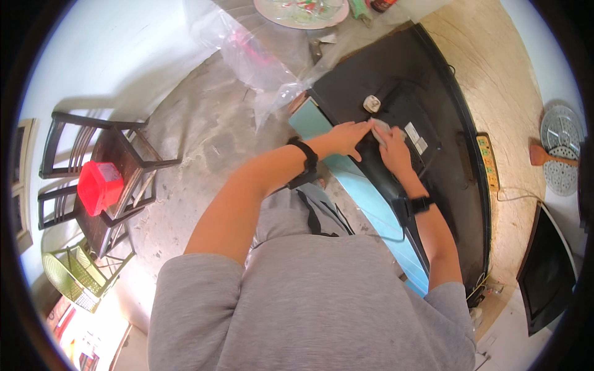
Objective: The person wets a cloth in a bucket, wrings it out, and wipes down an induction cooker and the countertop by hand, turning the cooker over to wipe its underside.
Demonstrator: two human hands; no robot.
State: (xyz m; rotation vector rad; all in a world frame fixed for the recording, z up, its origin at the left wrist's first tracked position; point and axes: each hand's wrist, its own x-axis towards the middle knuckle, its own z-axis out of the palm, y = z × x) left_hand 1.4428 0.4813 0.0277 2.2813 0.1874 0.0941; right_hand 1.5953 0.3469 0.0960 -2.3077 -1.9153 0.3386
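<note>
My right hand (pixel 397 153) is closed around a folded greyish cloth (pixel 381 130), which rests on a large black panel (pixel 445 120). My left hand (pixel 349 139) lies flat beside it, thumb apart, its fingertips meeting the cloth's edge. Just beyond the fingertips sits a small whitish roundish object (pixel 371 104), too blurred to name. To the right of my right hand, white labels (pixel 416 138) are stuck on the black surface. Below the panel's near edge shows a light blue surface (pixel 362 185). Each wrist wears a black strap.
A multi-socket power strip (pixel 487 162) lies along the panel's far side, its cord trailing right. Clear plastic sheeting (pixel 260 65) hangs near a round tray (pixel 301 14). Dark wooden chairs (pixel 116 143), a red plastic container (pixel 100 185) and a green basket (pixel 74 273) stand left.
</note>
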